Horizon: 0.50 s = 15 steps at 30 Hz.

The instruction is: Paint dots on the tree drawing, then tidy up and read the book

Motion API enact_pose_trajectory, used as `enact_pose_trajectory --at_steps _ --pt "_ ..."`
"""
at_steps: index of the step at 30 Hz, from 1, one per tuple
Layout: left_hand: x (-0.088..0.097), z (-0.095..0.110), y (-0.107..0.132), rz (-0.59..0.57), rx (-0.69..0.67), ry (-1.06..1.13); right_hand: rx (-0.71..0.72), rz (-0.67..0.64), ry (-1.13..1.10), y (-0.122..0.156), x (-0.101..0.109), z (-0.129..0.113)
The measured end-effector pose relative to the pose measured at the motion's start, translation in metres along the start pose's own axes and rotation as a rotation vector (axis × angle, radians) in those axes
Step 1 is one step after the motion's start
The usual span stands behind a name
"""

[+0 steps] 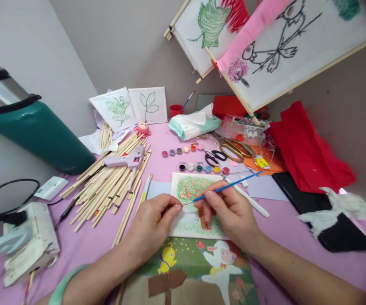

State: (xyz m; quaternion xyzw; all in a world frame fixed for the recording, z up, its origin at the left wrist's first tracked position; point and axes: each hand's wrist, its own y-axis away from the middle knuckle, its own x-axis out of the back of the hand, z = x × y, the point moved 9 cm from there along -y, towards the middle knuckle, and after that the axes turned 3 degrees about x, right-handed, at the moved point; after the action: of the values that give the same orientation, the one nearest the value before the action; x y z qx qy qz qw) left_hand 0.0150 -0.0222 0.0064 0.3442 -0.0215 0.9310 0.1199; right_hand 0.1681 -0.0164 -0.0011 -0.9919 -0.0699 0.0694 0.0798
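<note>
My right hand (230,209) grips a thin paintbrush with a blue handle (230,185), its back end pointing up to the right. At the brush's tip, the thumb and forefinger of my left hand (157,216) are pinched together. Both hands are over a small white canvas (183,231) painted with a dotted green tree with orange branches and a brown-orange trunk; my right hand hides part of it. Under the canvas lies a painted board (189,271) with a yellow chick, a white lamb and a brown sign.
Beyond the canvas are paint pots (199,168), scissors (214,157) and a wipes pack (195,126). Wooden sticks (106,190) and a glue gun (127,159) lie left, near a teal bottle (40,131). At right are a black phone (345,233) and red cloth (310,156). Framed pictures (284,55) hang above.
</note>
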Motion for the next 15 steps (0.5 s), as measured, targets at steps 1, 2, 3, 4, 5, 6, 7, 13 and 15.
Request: enact_pose_trajectory --at_steps 1,2,3,4,5,6,7,13,15 --pt "0.001 0.0 0.0 0.006 -0.001 -0.008 0.016 0.044 0.014 -0.002 0.006 -0.003" --pt "0.002 0.0 0.0 0.014 -0.004 -0.013 0.032 0.093 0.032 -0.005 0.013 -0.005" --pt "0.003 0.0 0.0 0.026 -0.01 -0.018 0.046 0.143 0.053 -0.008 0.021 -0.008" --pt "0.005 0.0 0.0 0.045 -0.018 -0.026 0.056 0.188 0.073 -0.011 0.028 -0.009" --pt "0.008 0.002 0.0 0.07 -0.029 -0.039 0.059 0.225 0.086 -0.013 0.034 -0.01" --pt "0.011 0.003 0.001 0.094 -0.042 -0.057 0.054 0.251 0.094 -0.016 0.038 -0.008" --pt "0.012 0.005 0.001 0.113 -0.057 -0.082 0.042 0.263 0.099 -0.017 0.041 -0.006" --pt "0.0 0.018 0.006 0.033 -0.205 -0.243 -0.006 0.214 0.138 -0.019 0.038 0.009" --pt "-0.006 0.02 0.009 -0.009 -0.255 -0.273 0.004 0.221 0.127 -0.018 0.039 0.01"
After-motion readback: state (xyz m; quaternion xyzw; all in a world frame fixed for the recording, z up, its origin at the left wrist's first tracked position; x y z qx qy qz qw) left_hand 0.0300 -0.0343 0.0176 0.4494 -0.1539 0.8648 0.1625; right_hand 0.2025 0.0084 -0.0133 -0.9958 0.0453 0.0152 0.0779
